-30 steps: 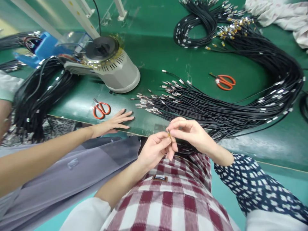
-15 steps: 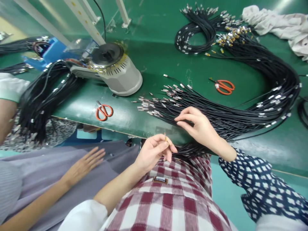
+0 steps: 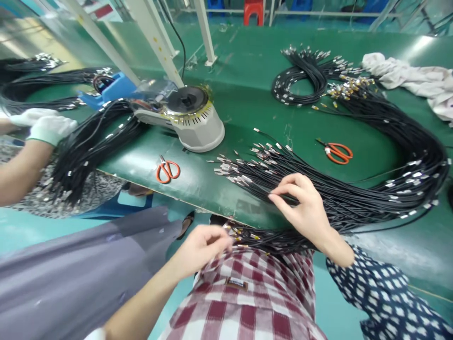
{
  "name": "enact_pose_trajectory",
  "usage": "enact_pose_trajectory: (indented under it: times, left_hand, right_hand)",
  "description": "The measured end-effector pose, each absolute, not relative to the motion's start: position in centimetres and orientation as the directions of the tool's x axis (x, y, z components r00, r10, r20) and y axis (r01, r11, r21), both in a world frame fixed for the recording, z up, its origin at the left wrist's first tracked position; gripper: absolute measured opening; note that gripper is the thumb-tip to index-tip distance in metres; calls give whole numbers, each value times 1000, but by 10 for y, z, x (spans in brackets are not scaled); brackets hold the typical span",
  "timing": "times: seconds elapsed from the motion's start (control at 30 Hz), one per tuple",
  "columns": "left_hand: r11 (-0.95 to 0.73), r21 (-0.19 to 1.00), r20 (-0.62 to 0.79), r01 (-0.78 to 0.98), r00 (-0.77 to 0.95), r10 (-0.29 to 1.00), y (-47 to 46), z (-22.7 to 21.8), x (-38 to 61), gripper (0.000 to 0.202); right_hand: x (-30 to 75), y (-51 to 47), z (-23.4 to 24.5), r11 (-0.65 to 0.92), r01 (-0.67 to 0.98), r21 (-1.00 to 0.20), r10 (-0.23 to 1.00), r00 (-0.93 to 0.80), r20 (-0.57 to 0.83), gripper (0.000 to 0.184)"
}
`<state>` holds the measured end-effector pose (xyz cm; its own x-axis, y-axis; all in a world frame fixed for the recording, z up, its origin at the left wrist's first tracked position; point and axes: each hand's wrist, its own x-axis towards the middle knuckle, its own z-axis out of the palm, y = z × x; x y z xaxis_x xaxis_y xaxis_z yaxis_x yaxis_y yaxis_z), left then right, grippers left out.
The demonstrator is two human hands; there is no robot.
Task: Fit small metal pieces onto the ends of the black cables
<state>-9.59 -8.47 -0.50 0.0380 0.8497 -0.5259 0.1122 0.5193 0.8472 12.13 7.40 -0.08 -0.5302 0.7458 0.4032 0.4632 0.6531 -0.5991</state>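
So the right hand (image 3: 306, 210) is down on the black wires (image 3: 354, 189), thumb and forefinger pinched on a strand. The left hand (image 3: 200, 245) is loosely closed right by the brass-tipped ends (image 3: 244, 234) hanging off the near table edge, and I can't tell if it grips anything. The green table (image 3: 247, 94) stretches ahead, orange scissors (image 3: 338, 152) sit past the right hand, and a grey machine (image 3: 191, 123) past the left, with bare green between.

- Grey machine (image 3: 198, 130) (round, with a black disc on top)
- Orange scissors (image 3: 167, 169) just in front of it
- Second orange scissors (image 3: 338, 152) farther right
- Crumpled white cloth (image 3: 414, 80), far right
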Motion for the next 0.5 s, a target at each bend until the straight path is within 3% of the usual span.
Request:
enact_pose_trajectory:
  times: [0.07, 0.13, 0.27, 0.5]
  left_hand:
    - [306, 948, -317, -85, -187, 930, -64, 5, -85, 20]
    - [130, 953, -209, -274, -284, 936, -40, 6, -68, 25]
    - [124, 841, -257, -526, -187, 948, -15, -6, -41, 18]
    - [213, 868, -261, -449, -47, 964, -29, -11, -41, 19]
  right_hand:
    - [127, 58, 1, 603, 409, -685, 770, -523, 366, 5]
    - [132, 42, -3, 558, 408, -723, 800, -495, 338, 3]
    - [140, 21, -13, 487, 409, -772, 839, -463, 285, 4]
    - [145, 36, 3, 339, 334, -880, 837, -533, 121, 5]
